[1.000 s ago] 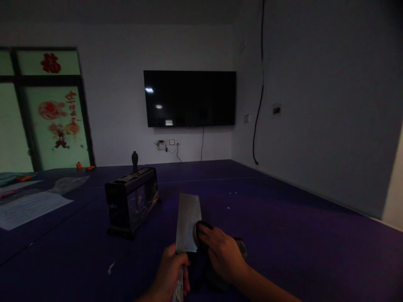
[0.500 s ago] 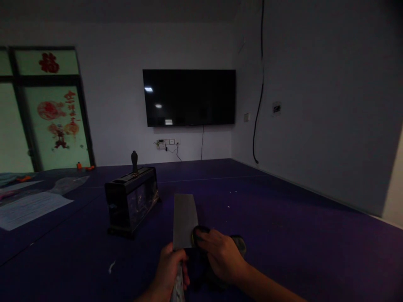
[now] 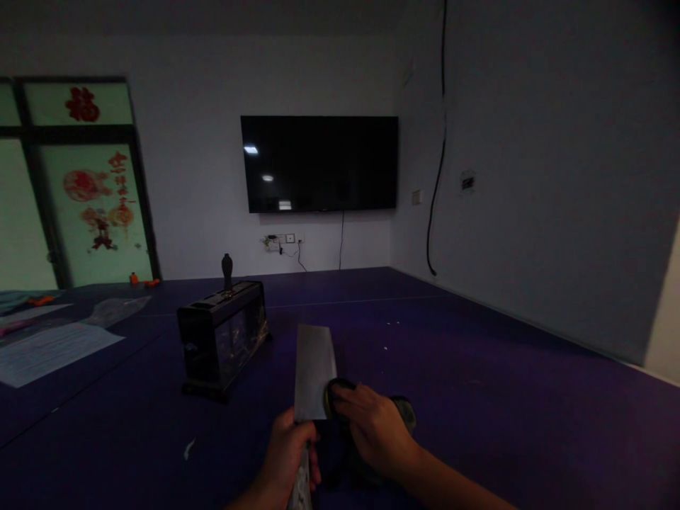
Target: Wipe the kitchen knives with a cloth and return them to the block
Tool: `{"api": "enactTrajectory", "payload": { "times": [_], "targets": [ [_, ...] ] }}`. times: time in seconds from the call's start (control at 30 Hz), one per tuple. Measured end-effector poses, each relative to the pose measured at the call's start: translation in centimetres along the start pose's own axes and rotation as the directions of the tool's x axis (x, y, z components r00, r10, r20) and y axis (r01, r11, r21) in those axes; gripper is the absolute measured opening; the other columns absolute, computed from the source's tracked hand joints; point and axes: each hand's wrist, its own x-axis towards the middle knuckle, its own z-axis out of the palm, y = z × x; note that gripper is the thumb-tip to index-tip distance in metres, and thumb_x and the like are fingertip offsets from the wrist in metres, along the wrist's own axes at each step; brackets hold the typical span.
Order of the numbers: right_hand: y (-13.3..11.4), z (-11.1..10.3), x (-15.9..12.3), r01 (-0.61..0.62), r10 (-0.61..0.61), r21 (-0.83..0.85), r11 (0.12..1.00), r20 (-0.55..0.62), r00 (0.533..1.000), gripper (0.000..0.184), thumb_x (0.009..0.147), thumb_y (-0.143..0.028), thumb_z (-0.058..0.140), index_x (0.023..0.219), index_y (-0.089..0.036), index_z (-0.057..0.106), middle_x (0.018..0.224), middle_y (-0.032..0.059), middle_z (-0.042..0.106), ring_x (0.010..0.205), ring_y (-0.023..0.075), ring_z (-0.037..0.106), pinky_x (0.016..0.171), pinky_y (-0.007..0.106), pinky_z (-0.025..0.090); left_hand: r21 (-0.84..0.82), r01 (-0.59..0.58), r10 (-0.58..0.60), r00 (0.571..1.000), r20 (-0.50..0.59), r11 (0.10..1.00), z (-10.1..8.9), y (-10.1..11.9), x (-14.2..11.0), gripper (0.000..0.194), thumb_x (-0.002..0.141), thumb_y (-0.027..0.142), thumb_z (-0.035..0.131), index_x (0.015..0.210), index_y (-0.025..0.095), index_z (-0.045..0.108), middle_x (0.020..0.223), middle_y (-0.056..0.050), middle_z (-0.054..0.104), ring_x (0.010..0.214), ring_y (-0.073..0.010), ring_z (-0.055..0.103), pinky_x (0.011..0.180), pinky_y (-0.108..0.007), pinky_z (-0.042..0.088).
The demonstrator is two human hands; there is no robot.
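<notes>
My left hand (image 3: 287,453) is closed around the pale, patterned handle (image 3: 301,485) of a cleaver. Its broad grey blade (image 3: 313,372) points away from me, with its long edge toward the right. My right hand (image 3: 380,428) is closed on a dark round knife sharpener (image 3: 330,398), its disc-shaped end against the blade's right edge near the handle. Past my right knuckles shows another dark rounded part (image 3: 406,411); whether it belongs to the sharpener I cannot tell. The shadow beneath my right hand hides detail.
Left of the cleaver stands a black knife block (image 3: 223,340) with clear sides and one dark handle (image 3: 227,271) upright in it. Papers (image 3: 58,354) and a plastic bag (image 3: 117,310) lie farther left on the purple tabletop (image 3: 504,439). A white scrap (image 3: 188,449) lies nearer me.
The cleaver's blade has tilted slightly to the right, its tip shifting a few pixels that way. Both hands keep their holds, and the sharpener stays near the handle end of the edge.
</notes>
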Motion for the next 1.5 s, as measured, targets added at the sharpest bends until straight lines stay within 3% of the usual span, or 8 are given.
{"api": "enactTrajectory", "payload": {
  "times": [0.2, 0.37, 0.7, 1.17, 1.5],
  "targets": [
    [0.2, 0.0, 0.1, -0.056, 0.056, -0.03, 0.998, 0.006, 0.998, 0.049, 0.064, -0.003, 0.037, 0.105, -0.019, 0.059, 0.123, 0.0039, 0.051, 0.092, 0.0188, 0.053, 0.08, 0.032, 0.046, 0.003, 0.0, -0.001, 0.999, 0.051, 1.0, -0.1, -0.1, -0.1, 0.02, 0.056, 0.023, 0.042, 0.075, 0.018, 0.047, 0.032, 0.007, 0.04, 0.023, -0.0114, 0.039, 0.028, -0.018, 0.025],
    [0.2, -0.2, 0.2, -0.058, 0.058, -0.01, 0.998, 0.035, 0.998, 0.053, 0.063, -0.003, 0.038, 0.11, -0.018, 0.056, 0.127, 0.0035, 0.048, 0.096, 0.0181, 0.052, 0.084, 0.031, 0.044, -0.022, 0.012, -0.012, 0.999, 0.032, 1.0, 0.0, -0.4, 0.2, 0.022, 0.055, 0.025, 0.043, 0.076, 0.019, 0.047, 0.032, 0.007, 0.041, 0.023, -0.0113, 0.039, 0.028, -0.018, 0.025],
    [0.2, -0.1, 0.0, 0.07, -0.07, 0.015, 0.997, 0.017, 0.997, 0.046, 0.066, -0.004, 0.037, 0.104, -0.019, 0.059, 0.119, 0.0037, 0.055, 0.087, 0.018, 0.056, 0.075, 0.031, 0.047, -0.07, 0.007, -0.008, 1.0, -0.009, 0.997, -0.3, -0.2, 0.4, 0.02, 0.055, 0.024, 0.042, 0.074, 0.018, 0.047, 0.036, 0.007, 0.042, 0.025, -0.011, 0.041, 0.028, -0.017, 0.025],
    [1.2, -0.4, 0.6, -0.077, 0.078, -0.036, 0.996, 0.019, 0.997, 0.053, 0.064, -0.001, 0.036, 0.112, -0.015, 0.055, 0.128, 0.0041, 0.047, 0.1, 0.0189, 0.051, 0.086, 0.031, 0.043, -0.009, 0.048, -0.047, 0.993, 0.112, 0.999, -0.6, 0.3, 0.7, 0.028, 0.053, 0.022, 0.041, 0.08, 0.018, 0.045, 0.033, 0.007, 0.042, 0.022, -0.0113, 0.038, 0.025, -0.017, 0.025],
    [1.0, 0.3, 0.1, 0.028, -0.025, 0.042, 0.999, -0.065, 0.998, 0.046, 0.064, -0.002, 0.038, 0.099, -0.02, 0.062, 0.115, 0.0026, 0.058, 0.086, 0.0179, 0.056, 0.073, 0.029, 0.047, -0.018, 0.03, -0.029, 0.997, 0.077, 0.999, -0.6, -0.2, 0.8, 0.021, 0.054, 0.023, 0.041, 0.075, 0.018, 0.045, 0.033, 0.007, 0.042, 0.023, -0.0118, 0.039, 0.026, -0.018, 0.025]
  ]
}}
